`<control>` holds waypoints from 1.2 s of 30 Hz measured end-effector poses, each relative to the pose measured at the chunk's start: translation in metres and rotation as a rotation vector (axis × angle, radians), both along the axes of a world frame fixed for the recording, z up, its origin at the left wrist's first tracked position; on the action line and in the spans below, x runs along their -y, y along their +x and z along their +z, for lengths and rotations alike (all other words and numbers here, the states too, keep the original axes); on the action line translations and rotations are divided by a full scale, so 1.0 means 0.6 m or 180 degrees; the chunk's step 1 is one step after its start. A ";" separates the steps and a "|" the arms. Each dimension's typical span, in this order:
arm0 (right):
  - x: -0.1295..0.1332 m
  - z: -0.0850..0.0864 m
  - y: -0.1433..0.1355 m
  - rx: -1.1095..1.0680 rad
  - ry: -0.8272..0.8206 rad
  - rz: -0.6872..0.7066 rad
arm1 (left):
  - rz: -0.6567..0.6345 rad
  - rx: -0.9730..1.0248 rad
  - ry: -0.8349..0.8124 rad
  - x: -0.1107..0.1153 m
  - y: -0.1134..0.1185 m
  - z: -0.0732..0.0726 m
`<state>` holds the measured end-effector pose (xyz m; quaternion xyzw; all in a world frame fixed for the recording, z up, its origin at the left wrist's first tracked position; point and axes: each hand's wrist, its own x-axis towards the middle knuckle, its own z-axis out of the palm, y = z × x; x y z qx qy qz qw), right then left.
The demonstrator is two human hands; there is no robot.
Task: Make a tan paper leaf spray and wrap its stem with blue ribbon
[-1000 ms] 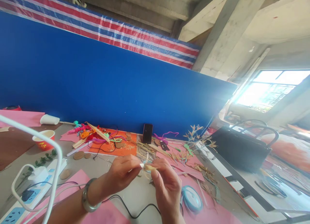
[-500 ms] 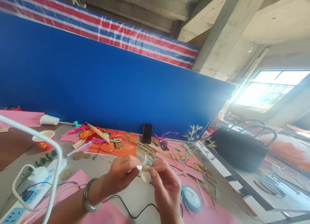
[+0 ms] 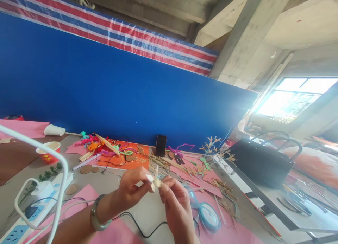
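Note:
A small pale flower-like piece [image 3: 156, 181] with pointed petals is held between my two hands, above the middle of the table. My left hand [image 3: 134, 187], with a bangle [image 3: 98, 213] on its wrist, pinches a small white bit at the piece's left side. Thumb and fingers of my right hand [image 3: 176, 200] are closed on its right side. Just right of my right hand, light-blue scissors [image 3: 208, 216] lie on pink paper.
A power strip [image 3: 39, 209] and white cable lie at the left, near a red paper cup [image 3: 49, 152]. A phone [image 3: 160, 145] stands against the blue board [image 3: 118, 89]. Dried stems [image 3: 224, 194] and a black bag [image 3: 264, 163] are at the right.
My right hand has shifted slightly left, and the pale piece has turned, its petals now pointing differently. More of the scissors shows beside my right hand.

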<state>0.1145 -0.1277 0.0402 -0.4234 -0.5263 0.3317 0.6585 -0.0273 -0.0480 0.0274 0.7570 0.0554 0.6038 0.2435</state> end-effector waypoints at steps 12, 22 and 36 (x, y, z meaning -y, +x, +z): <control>0.036 0.023 0.002 0.2639 0.1895 -0.1789 | 0.0305 -0.0263 0.0626 -0.012 0.000 -0.022; 0.034 0.028 0.003 0.3569 0.2561 -0.1802 | -0.0021 -0.0122 0.0189 -0.005 0.002 -0.009; 0.035 0.030 -0.006 0.3007 0.2576 -0.2482 | 0.0230 -0.0244 0.0421 -0.009 0.000 -0.013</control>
